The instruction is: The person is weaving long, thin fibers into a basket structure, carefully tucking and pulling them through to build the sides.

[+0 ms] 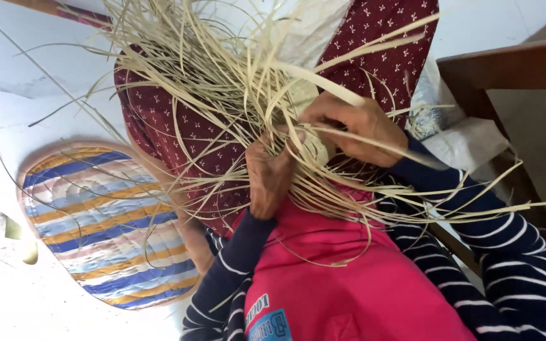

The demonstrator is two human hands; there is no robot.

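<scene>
A loose bundle of long pale straw strips [210, 57] fans out over my lap, above my dark red patterned trousers [159, 120]. Where the strips meet there is a small woven patch [314, 148]. My left hand [268, 180] is closed around strips just left of that patch. My right hand [355, 129] pinches a flat strip at the patch's upper right edge. Both arms wear navy sleeves with white stripes, and my pink shirt [361, 278] fills the bottom of the view.
An oval quilted cushion [96, 221] with blue, orange and white stripes lies on the white floor [7, 113] to the left. A dark wooden piece of furniture [507, 66] stands at the right, with a crumpled white bag [466, 142] beside it.
</scene>
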